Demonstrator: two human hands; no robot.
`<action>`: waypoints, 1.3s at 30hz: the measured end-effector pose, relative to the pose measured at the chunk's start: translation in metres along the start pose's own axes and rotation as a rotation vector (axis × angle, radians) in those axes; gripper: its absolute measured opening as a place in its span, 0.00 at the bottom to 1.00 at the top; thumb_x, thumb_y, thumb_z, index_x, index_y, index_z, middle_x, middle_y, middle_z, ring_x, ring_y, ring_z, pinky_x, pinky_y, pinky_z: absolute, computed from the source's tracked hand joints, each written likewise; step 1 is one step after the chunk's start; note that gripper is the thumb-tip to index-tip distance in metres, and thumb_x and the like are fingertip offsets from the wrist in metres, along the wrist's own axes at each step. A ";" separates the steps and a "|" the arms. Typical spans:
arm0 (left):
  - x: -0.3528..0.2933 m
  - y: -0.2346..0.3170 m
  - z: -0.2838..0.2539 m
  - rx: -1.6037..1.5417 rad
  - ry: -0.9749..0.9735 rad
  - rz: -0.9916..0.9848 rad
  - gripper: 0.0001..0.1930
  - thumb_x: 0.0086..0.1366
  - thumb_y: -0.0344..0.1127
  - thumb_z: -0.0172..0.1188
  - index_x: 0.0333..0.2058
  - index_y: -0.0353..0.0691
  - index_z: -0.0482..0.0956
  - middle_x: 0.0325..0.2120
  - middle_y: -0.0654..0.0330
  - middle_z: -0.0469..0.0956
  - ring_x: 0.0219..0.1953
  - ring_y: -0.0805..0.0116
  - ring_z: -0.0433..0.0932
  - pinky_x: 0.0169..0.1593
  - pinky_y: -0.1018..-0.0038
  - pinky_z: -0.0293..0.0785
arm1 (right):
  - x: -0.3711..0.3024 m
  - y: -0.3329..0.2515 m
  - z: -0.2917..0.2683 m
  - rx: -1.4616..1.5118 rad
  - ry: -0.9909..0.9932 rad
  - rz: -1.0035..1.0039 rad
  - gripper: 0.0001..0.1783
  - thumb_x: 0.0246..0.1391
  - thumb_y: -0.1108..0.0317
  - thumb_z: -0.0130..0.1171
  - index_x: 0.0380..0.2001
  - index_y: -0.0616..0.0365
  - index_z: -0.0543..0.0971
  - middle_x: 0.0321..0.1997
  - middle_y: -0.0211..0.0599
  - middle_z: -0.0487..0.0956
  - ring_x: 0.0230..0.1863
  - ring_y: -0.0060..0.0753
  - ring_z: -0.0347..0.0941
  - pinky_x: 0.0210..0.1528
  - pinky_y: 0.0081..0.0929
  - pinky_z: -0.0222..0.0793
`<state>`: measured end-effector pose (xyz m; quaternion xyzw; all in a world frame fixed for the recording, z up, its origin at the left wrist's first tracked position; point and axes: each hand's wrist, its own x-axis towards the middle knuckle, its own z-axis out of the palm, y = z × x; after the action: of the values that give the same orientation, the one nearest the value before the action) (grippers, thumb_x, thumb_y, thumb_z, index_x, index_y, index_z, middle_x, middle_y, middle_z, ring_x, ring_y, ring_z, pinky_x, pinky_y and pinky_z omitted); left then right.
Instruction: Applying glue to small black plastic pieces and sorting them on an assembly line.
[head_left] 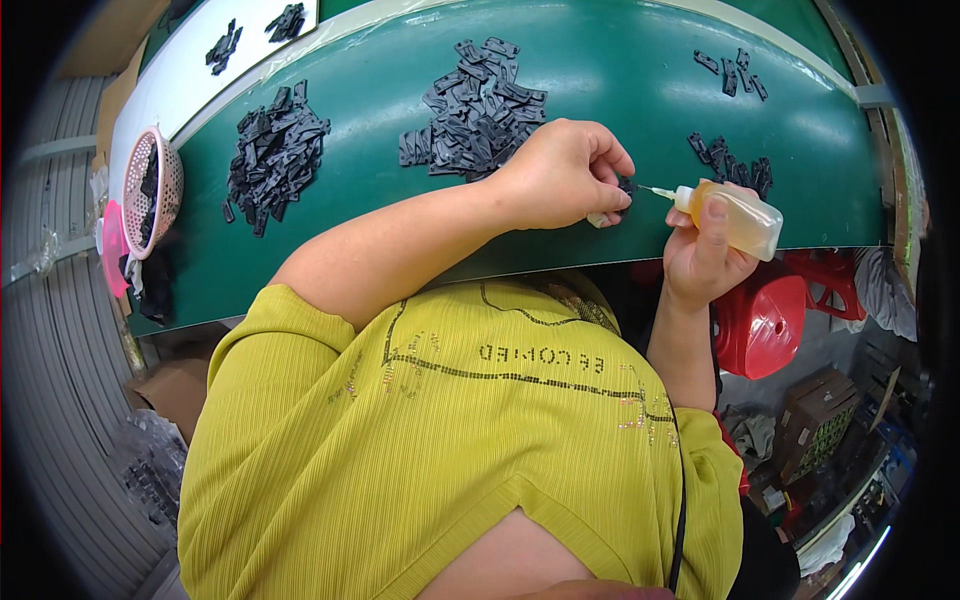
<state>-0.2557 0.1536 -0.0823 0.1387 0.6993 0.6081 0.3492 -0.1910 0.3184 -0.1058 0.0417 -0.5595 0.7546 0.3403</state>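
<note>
My left hand (570,178) is closed in a pinch on a small black plastic part (628,186), mostly hidden by the fingers. My right hand (700,262) is wrapped round a translucent squeeze bottle (752,222) with pale yellowish liquid in it. The bottle lies tilted on its side, its thin nozzle toward the left hand, the tip close to the black part. Whether the tip touches the part I cannot tell. Beyond the left hand, a large heap of similar black parts (485,112) lies on the green table (620,90).
Another heap of black parts (277,155) lies to the left, with two small groups (735,72) at the right. A pink perforated basket (172,190) stands at the table's left edge, near a white board (262,55). A red plastic stool (768,320) is below the right table edge.
</note>
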 end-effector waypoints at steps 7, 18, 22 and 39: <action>0.000 0.001 -0.003 0.011 -0.039 -0.024 0.14 0.54 0.23 0.62 0.40 0.25 0.73 0.26 0.54 0.79 0.27 0.69 0.80 0.33 0.78 0.76 | 0.000 0.001 0.001 -0.032 -0.058 0.030 0.05 0.51 0.77 0.57 0.32 0.64 0.72 0.31 0.40 0.72 0.22 0.25 0.69 0.21 0.18 0.66; 0.001 0.000 -0.002 0.032 -0.044 -0.015 0.14 0.53 0.23 0.62 0.39 0.25 0.73 0.25 0.54 0.79 0.26 0.69 0.80 0.32 0.78 0.76 | 0.001 0.001 0.003 -0.081 -0.089 0.014 0.05 0.51 0.77 0.57 0.32 0.65 0.72 0.30 0.40 0.73 0.21 0.24 0.69 0.21 0.18 0.65; 0.000 0.001 -0.002 0.038 -0.043 -0.016 0.14 0.53 0.23 0.62 0.39 0.25 0.73 0.25 0.54 0.79 0.26 0.69 0.80 0.32 0.77 0.76 | 0.000 0.002 0.001 -0.093 -0.101 0.016 0.05 0.51 0.77 0.57 0.32 0.65 0.72 0.30 0.39 0.73 0.21 0.24 0.69 0.21 0.18 0.65; 0.002 0.002 -0.004 -0.059 -0.053 -0.053 0.12 0.54 0.22 0.61 0.38 0.25 0.73 0.26 0.52 0.79 0.27 0.69 0.80 0.33 0.78 0.76 | -0.005 -0.003 -0.011 0.045 -0.141 0.144 0.10 0.49 0.77 0.58 0.36 0.63 0.71 0.34 0.39 0.71 0.24 0.24 0.70 0.19 0.16 0.67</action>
<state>-0.2601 0.1520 -0.0804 0.1258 0.6751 0.6151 0.3875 -0.1816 0.3262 -0.1094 0.0620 -0.5667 0.7846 0.2439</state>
